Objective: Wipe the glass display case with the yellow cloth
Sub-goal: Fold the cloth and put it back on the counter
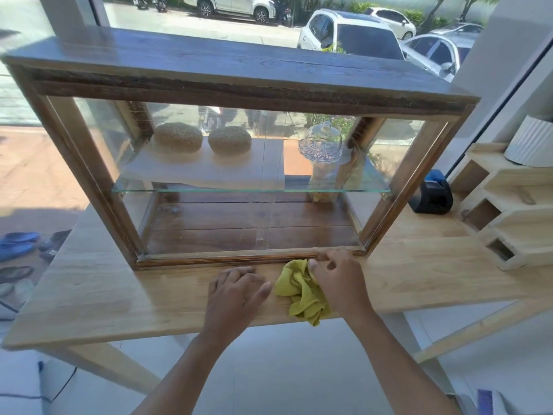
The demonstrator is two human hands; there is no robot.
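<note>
A crumpled yellow cloth [302, 290] lies on the pale wooden surface [119, 295], just in front of the wood-framed glass display case [239, 163]. The right hand [339, 283] grasps the cloth, fingers curled over its right side (knuckles close to the case's bottom rail). The left hand [235, 292] rests flat on the surface, grip released, its thumb just beside the cloth's left edge.

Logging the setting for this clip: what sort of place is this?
Probably a small café or bakery shopfront. A glass display case on a wooden counter holds two round loaves and a glass-domed stand; a window behind faces parked cars.
</note>
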